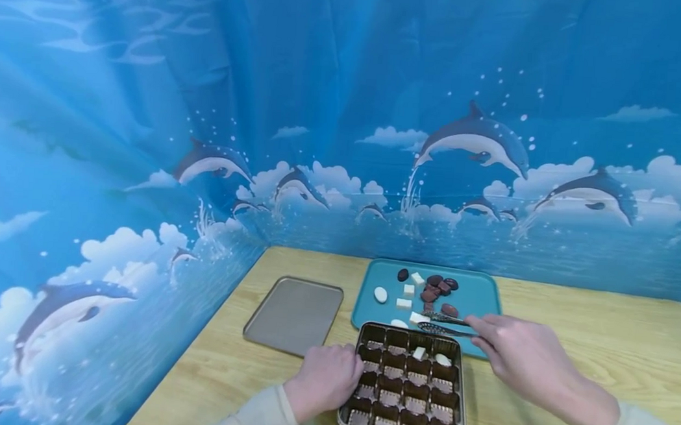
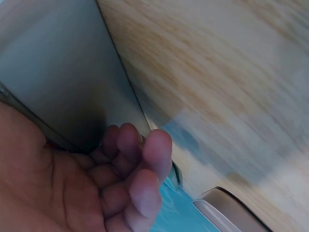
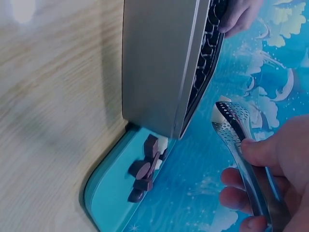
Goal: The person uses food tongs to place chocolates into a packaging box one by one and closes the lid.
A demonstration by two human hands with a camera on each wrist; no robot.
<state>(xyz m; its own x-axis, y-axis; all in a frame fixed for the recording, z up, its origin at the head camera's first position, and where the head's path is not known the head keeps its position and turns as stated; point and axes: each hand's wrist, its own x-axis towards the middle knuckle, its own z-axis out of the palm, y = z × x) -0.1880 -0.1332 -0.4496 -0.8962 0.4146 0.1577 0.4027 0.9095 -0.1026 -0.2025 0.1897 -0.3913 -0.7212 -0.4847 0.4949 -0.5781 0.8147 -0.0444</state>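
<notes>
My right hand holds perforated metal tongs, their tips around a white chocolate piece. The tongs hang over the near part of the teal tray, just beyond the tin's far edge. My left hand grips the left rim of the square tin, fingers curled at its side. Inside is a brown divided insert. In its far row, a white block sits in the third compartment and a white oval in the rightmost one.
Dark brown chocolates cluster on the tray, with white blocks and a white oval piece to their left. A flat metal lid lies left of the tray on the wooden table. A dolphin-print curtain hangs behind.
</notes>
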